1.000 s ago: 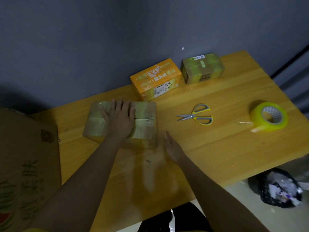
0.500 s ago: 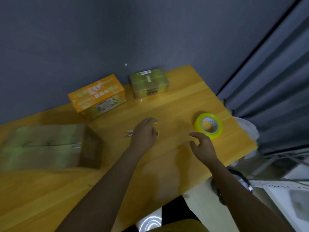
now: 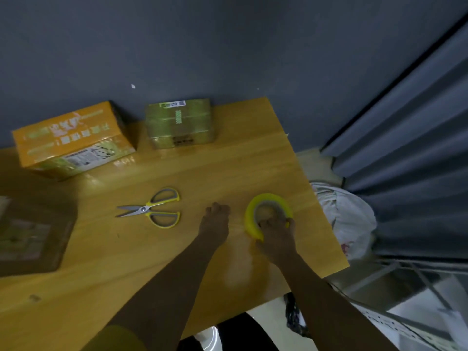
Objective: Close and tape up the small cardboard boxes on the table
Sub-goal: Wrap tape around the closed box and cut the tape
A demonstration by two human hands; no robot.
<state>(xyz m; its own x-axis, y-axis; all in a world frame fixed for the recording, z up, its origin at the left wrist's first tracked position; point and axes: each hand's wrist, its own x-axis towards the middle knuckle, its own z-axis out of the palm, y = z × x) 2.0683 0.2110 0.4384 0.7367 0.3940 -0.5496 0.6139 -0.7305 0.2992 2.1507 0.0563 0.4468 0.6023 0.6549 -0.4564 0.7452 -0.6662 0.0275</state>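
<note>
My right hand [image 3: 277,230] grips the near rim of the yellow tape roll [image 3: 253,211], which lies on the wooden table [image 3: 152,262] near its right edge. Just left of the roll, my left hand [image 3: 215,221] hovers with its fingers curled under and nothing in it. A brown taped box [image 3: 33,229] sits at the far left, blurred and partly cut off. An orange printed box [image 3: 73,138] and a small green-taped box [image 3: 181,125] stand at the back by the wall. The yellow-handled scissors [image 3: 152,210] lie between the boxes and my hands.
A grey wall runs behind the table and a grey curtain [image 3: 405,148] hangs at the right. On the floor beside the table's right edge sits a white plastic bag [image 3: 347,219]. A metal rack [image 3: 417,300] fills the lower right corner.
My left hand left the brown box and swung right past the scissors. My right hand reached the tape roll and took hold of it. The view turned to the right.
</note>
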